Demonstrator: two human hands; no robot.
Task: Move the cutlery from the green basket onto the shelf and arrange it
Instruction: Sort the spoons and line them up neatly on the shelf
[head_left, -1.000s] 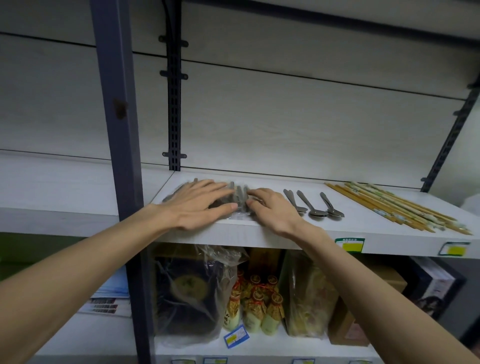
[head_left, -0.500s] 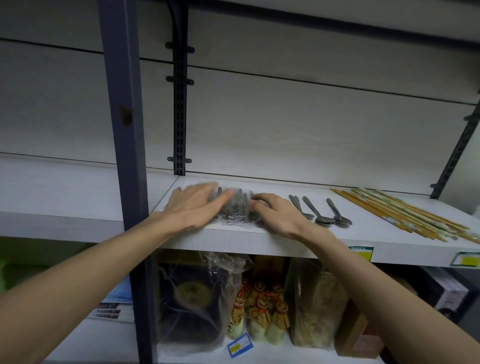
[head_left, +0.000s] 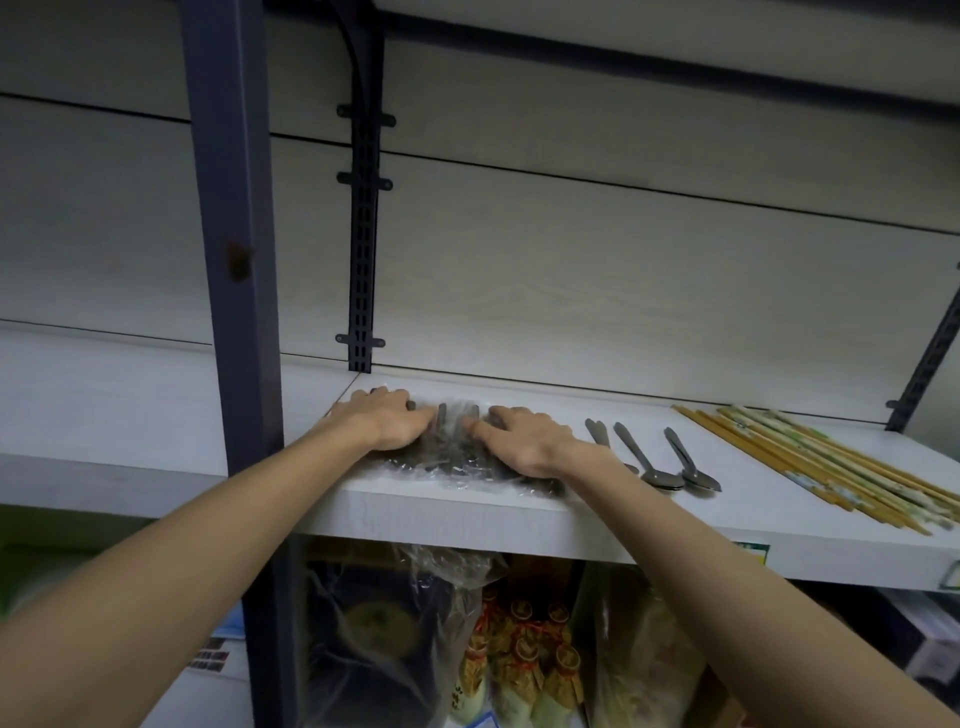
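Cutlery pack (head_left: 457, 457): clear plastic bag of dark metal pieces, lying flat at the shelf's (head_left: 467, 519) front edge, near its left end. Left hand (head_left: 387, 423) rests on its left side, fingers curled down onto the plastic; right hand (head_left: 524, 439) rests on its right side, fingers likewise bent onto it. Shelf: pale wood-grain board on dark slotted uprights (head_left: 363, 234). Chopsticks (head_left: 831, 467): bundle fanned toward the right end. Loose spoons (head_left: 660, 457): three, bowls toward the front edge, between pack and chopsticks. Lower shelf: bagged goods (head_left: 395, 639).
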